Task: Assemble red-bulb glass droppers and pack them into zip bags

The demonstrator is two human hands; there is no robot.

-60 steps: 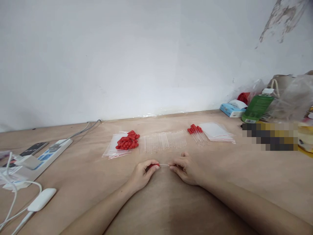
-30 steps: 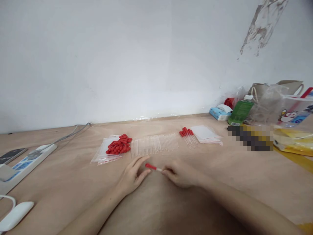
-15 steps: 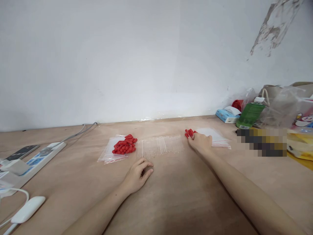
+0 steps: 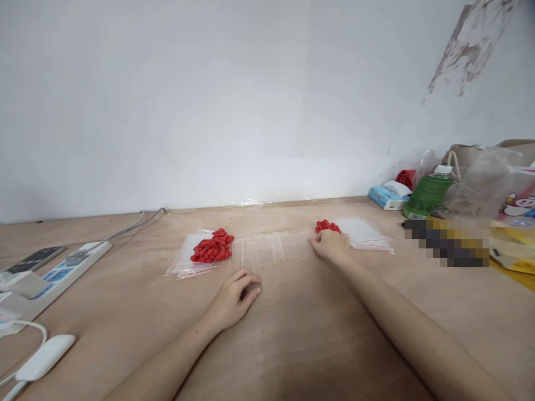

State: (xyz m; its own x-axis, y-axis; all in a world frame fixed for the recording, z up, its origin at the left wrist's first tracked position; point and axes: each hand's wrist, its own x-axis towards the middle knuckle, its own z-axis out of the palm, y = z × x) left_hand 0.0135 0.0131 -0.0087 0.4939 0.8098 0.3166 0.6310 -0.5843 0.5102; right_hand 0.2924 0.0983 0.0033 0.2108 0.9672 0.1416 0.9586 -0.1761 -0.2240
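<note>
from where i stand, the left hand [image 4: 234, 299] rests low on the wooden table [image 4: 267, 345], its thumb and fingers apart in a loose curl with nothing between them, just in front of a row of clear thin tubes [image 4: 267, 249]. the tubes lie side by side across the middle, roughly parallel. the right hand [image 4: 334, 246] is at the right end of that row, palm down, fingers bent; its fingertips come by the last tubes, but i can't tell whether they have closed on one. just beyond its knuckles a small cluster of red tops [image 4: 327, 225] shows, the rest of it hidden behind the hand. beside that, to the right, lies a stack of clear bags [image 4: 366, 234] with red edge lines. at the row's left end a heap of red rubber bulbs [image 4: 212, 247] sits partly on another spread of clear bags [image 4: 181, 257]. farther right, near the wall [image 4: 234, 100], are a blue tissue box [image 4: 382, 197] and a green bottle [image 4: 428, 194]; well to the left lie a power strip [image 4: 94, 253] and a phone [image 4: 35, 260].
</note>
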